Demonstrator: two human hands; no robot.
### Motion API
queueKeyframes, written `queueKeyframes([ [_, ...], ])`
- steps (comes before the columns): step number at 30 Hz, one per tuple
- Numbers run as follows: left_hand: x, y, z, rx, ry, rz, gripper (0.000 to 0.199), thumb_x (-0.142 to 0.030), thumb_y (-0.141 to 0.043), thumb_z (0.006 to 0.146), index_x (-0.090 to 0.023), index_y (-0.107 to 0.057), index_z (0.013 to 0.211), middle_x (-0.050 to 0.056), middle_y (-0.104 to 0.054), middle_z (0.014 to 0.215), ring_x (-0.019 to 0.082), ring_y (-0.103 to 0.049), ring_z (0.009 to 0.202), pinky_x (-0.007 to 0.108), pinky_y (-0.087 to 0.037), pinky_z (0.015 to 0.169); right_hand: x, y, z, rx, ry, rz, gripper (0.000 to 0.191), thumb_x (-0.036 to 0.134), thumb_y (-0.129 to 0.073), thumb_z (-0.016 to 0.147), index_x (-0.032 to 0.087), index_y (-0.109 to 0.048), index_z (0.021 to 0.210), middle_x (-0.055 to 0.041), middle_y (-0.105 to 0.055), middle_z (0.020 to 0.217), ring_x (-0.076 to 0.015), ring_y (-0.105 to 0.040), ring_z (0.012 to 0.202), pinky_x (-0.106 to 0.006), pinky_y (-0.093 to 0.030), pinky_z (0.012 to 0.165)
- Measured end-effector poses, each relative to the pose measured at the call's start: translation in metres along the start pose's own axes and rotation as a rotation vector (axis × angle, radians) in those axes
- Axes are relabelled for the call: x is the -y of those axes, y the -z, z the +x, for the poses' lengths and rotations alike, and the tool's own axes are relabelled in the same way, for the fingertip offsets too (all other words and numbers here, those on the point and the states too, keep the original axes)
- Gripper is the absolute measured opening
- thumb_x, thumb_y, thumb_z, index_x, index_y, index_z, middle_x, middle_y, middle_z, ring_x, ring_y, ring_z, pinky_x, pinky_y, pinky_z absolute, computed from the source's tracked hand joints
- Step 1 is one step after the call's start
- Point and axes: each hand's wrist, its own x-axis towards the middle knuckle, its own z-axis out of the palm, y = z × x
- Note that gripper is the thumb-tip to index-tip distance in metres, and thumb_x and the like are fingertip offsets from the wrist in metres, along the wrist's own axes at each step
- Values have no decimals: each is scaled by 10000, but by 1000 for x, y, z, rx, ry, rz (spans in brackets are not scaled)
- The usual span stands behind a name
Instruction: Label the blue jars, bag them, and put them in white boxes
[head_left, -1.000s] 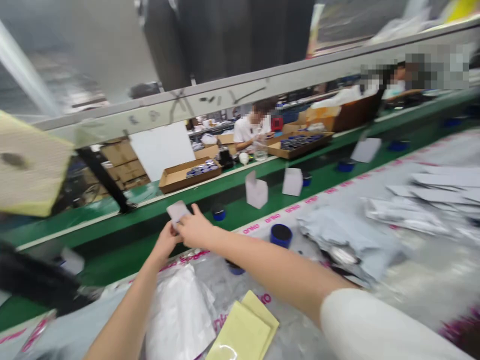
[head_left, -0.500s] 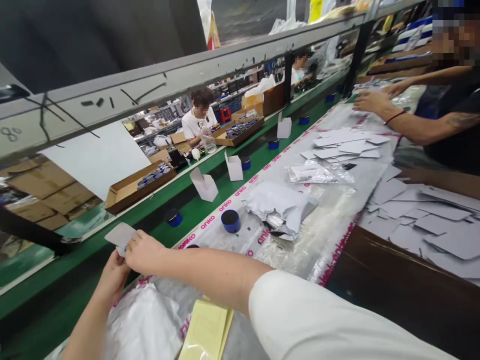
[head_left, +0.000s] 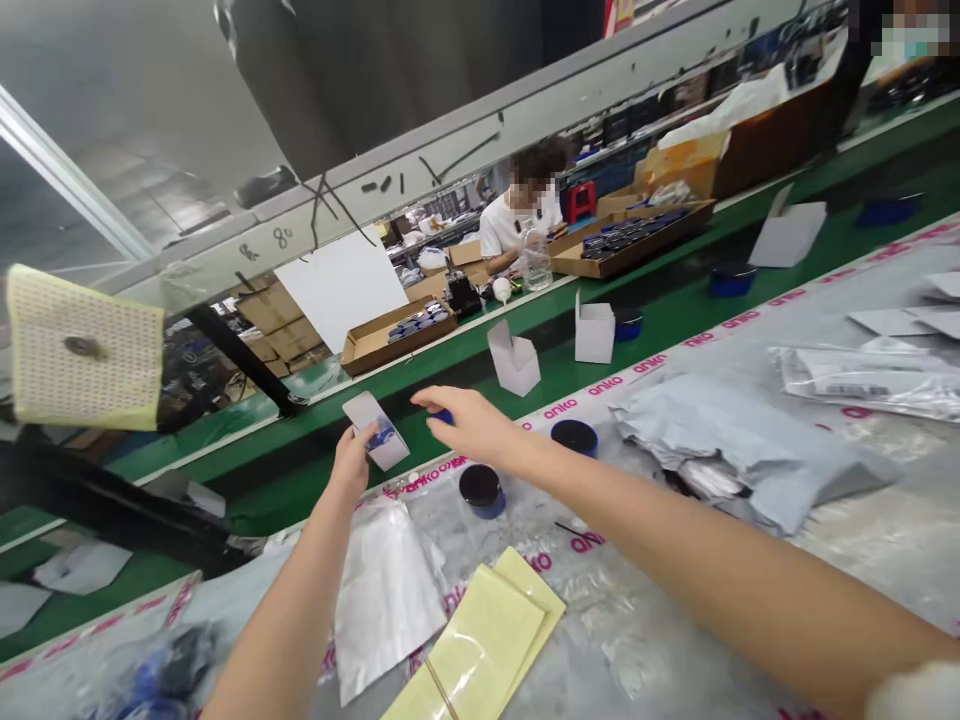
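My left hand [head_left: 352, 458] grips a small white box [head_left: 391, 455] with its flap up and a blue print on its side, over the edge of the green belt [head_left: 300, 452]. To its right, my right hand [head_left: 461, 425] is curled over a blue jar [head_left: 444, 416], mostly hidden behind the fingers. Two black-lidded blue jars, a nearer one [head_left: 481, 490] and a farther one [head_left: 574, 437], stand on the plastic-covered table below my right forearm. Open white boxes [head_left: 516, 362] sit on the belt beyond my right hand.
Yellow sheets [head_left: 480, 640] and a white bag [head_left: 386, 590] lie in front of me. A grey bag [head_left: 750, 440] is at the right. Across the belt are cardboard trays of jars [head_left: 630, 245] and a seated person. A metal beam [head_left: 450, 165] crosses above the belt.
The view has swung left. My right hand has left the white box and reached right to a blue jar on the belt. My left hand still holds the box.
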Motion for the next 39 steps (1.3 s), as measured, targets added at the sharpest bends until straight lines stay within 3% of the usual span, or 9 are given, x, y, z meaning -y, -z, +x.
queueKeyframes([
  [3, 2, -10, 4, -36, 49, -12, 223, -279, -696, 947, -129, -671, 1111, 74, -715, 1084, 187, -704, 921, 376, -612, 818, -22, 34, -57, -88, -109, 39, 367, 128, -525, 922, 184, -694, 1243, -99, -751, 1258, -243, -711, 1152, -411, -582, 986],
  [6, 2, -15, 2, -99, 60, -9, 192, -138, -731, 872, -144, -667, 1053, 50, -730, 998, 160, -708, 849, 341, -609, 820, -50, 61, -115, -264, -269, -26, 326, 271, -555, 946, 207, -697, 1232, -122, -729, 1270, -305, -665, 1215, -507, -535, 1048],
  [11, 0, -16, 2, -159, 40, 84, 306, -120, -762, 782, -190, -642, 1055, 23, -724, 977, 146, -704, 815, 332, -596, 829, -71, 64, -167, -173, -546, 97, 767, 333, -776, 776, 236, -507, 1487, -150, -587, 1458, -367, -536, 1367, -541, -462, 1115],
  [16, -1, -16, -8, -213, -93, 246, 584, -240, -855, 691, -193, -597, 1212, 70, -702, 1095, 231, -702, 1006, 427, -576, 949, -79, 45, -153, -217, -717, 291, 737, 207, -767, 704, 176, -567, 1412, -186, -599, 1408, -419, -447, 1409, -608, -274, 1202],
  [20, -11, -5, -27, -340, -338, 404, 867, -318, -852, 684, -182, -451, 1440, 180, -486, 1505, 329, -503, 1382, 496, -405, 1177, -82, 48, -133, -274, -783, 501, 498, 278, -816, 665, 173, -675, 1131, -167, -687, 1222, -416, -563, 1277, -579, -419, 1097],
  [24, -25, 15, -31, -205, -704, 930, 363, -424, -586, 905, -184, -673, 1164, 159, -677, 1284, 362, -605, 1271, 533, -405, 1159, -68, 66, -121, -249, -755, 897, 421, 558, -567, 889, 180, -665, 1047, -152, -736, 1090, -294, -710, 1036, -426, -600, 827],
  [27, -35, 22, -21, 35, -600, 1346, 333, -380, -491, 948, -208, -722, 1116, 131, -763, 1168, 357, -700, 1127, 516, -482, 1045, -52, 80, -114, -175, -720, 1258, 458, 563, -518, 929, 140, -662, 1030, -162, -743, 1016, -211, -727, 856, -324, -611, 724],
  [31, -48, 19, -2, 145, -423, 1591, 431, -389, -472, 950, -179, -705, 1246, 171, -723, 1309, 395, -669, 1220, 447, -541, 889, -40, 93, -107, -83, -738, 1773, 378, 462, -606, 942, 98, -659, 1026, -149, -745, 906, -153, -688, 700, -218, -570, 591],
  [39, -68, 8, 23, 306, -353, 1627, 301, -303, -623, 805, -191, -737, 1061, 110, -807, 1070, 318, -756, 1003, 318, -548, 760, -31, 96, -115, -94, -539, 1833, 524, 421, -878, 713, 149, -662, 1105, -88, -735, 942, -188, -680, 719, -244, -505, 550],
])
